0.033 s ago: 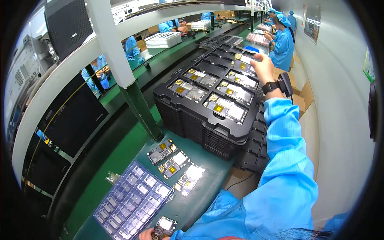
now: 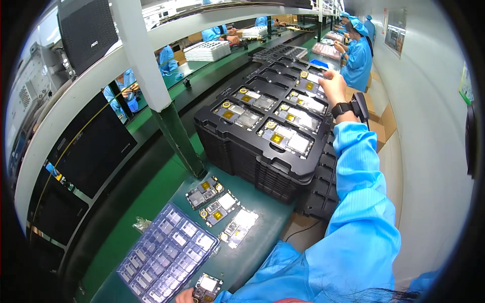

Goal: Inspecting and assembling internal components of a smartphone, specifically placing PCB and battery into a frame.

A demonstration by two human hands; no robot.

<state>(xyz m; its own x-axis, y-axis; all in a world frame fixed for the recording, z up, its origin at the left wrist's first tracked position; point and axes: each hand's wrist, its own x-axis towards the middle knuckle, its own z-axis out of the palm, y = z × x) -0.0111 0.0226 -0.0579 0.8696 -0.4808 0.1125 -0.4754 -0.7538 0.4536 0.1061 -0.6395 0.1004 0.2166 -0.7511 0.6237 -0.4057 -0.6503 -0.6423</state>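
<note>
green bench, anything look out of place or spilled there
One thing: a crumpled, clear scrap, perhaps plastic, lies loose beside the blue parts tray, odd because the tray's parts sit in pockets. Three circuit boards near the tray lie unevenly angled, but I see no spill.

Silver-shielded circuit board [image 2: 208,284], held; yellow-patched board [image 2: 308,85], far end of black tray [image 2: 237,133]

The left hand [image 2: 186,296] holds a circuit board [image 2: 208,285]; the right hand [image 2: 333,88] is at another board [image 2: 309,86] in a black tray [image 2: 252,144].
</note>
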